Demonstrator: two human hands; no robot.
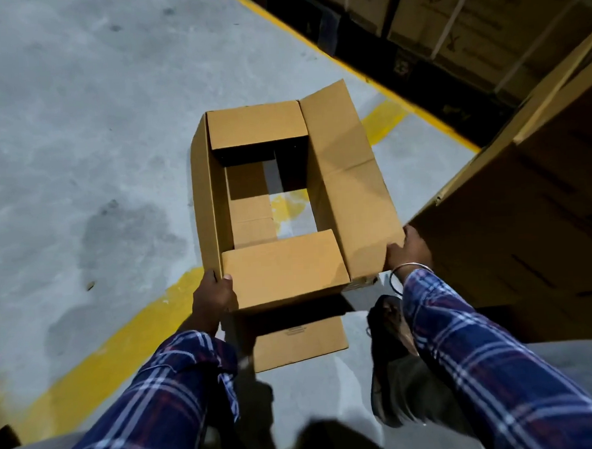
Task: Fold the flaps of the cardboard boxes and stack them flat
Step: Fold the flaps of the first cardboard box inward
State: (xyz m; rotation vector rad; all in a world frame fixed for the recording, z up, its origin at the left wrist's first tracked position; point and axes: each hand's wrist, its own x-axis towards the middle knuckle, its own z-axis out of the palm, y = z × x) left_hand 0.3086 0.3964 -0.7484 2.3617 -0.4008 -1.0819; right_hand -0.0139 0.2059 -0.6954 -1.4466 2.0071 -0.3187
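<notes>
An open-ended brown cardboard box is held above the grey floor, and the floor shows through its middle. Its near and far short flaps are folded inward; the long right flap stands out to the right. My left hand grips the near left corner, thumb on top of the near flap. My right hand holds the near end of the right flap. A lower flap hangs beneath the box toward me.
A large cardboard box stands close on the right, beside my right hand. Strapped cartons sit on racking at the top right behind a yellow floor line. Another yellow line crosses the concrete floor at lower left. My shoe is below the box.
</notes>
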